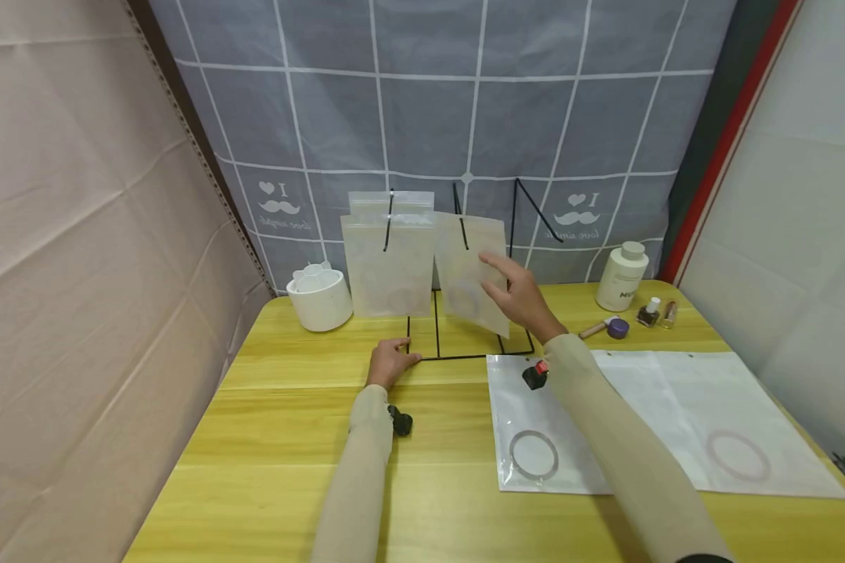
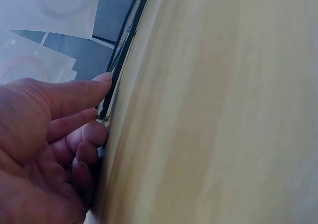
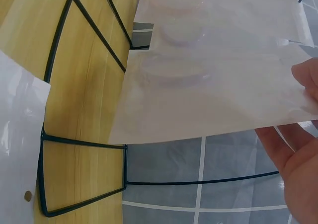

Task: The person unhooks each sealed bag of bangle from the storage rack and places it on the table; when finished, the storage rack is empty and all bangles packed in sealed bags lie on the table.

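By the left grip (image 1: 389,364), the near left corner of the rack (image 1: 454,358) is pinched, the black bar being held narrowly between thumb and finger, low against the tabletop (image 1: 253,485). By the right grip (image 1: 517,293), the single bag (image 1: 465,274) is held at its right edge, thumb and fingers being closed on the thin sheet. This bag is hung on the rack's middle hook, just left of the right grip, and its lower edge is slanted; rounded outlines are seen through it.

Above and beyond the left grip, paired bags (image 1: 387,266) are hung on the left hook. The right hook (image 1: 538,209) is placed above the right grip.

A white tub (image 1: 320,305) is set left of the left grip and farther back. Below and to the right of the right grip, large white packets (image 1: 676,407) are laid flat, crossed partly by the right sleeve (image 1: 627,430); a grey ring (image 1: 533,432) and a pink ring (image 1: 739,478) are shown on them. Well right of the right grip, a white bottle (image 1: 621,277), a polish bottle (image 1: 649,314), a vial (image 1: 669,314), a purple jar (image 1: 617,328) and a brown stick (image 1: 594,329) are grouped.
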`<state>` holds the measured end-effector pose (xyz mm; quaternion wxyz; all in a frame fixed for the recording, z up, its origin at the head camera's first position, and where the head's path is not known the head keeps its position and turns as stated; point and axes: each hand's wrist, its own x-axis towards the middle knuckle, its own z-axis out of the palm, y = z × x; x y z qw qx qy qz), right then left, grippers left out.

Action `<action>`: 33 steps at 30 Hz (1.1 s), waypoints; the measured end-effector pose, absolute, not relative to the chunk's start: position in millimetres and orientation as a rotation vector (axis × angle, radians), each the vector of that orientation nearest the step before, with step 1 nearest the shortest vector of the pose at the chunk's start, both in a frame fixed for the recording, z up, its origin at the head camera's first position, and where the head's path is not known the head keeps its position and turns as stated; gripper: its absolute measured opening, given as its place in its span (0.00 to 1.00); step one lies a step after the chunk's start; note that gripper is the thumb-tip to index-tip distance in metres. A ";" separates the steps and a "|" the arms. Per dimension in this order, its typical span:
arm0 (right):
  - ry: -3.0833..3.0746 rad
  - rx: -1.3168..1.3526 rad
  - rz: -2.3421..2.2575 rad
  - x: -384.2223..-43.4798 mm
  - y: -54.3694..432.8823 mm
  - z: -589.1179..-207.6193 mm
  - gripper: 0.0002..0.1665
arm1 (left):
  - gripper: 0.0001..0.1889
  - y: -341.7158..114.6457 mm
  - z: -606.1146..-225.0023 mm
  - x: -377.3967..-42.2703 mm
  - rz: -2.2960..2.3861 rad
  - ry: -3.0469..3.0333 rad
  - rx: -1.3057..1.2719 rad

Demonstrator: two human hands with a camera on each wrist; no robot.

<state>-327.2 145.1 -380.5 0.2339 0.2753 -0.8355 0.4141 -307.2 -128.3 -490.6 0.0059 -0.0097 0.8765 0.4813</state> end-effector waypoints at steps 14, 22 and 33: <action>-2.311 0.832 1.089 -292.7 161.2 -382.0 0.25 | 0.26 -128.0 -489.5 -310.3 1.469 2.753 -0.049; -2.273 0.879 1.034 -278.1 165.2 -383.5 0.23 | 0.25 -127.9 -491.2 -308.7 1.482 2.742 -0.049; -2.172 0.963 0.951 -251.0 163.9 -365.3 0.22 | 0.26 -128.7 -492.1 -313.6 1.497 2.707 -0.081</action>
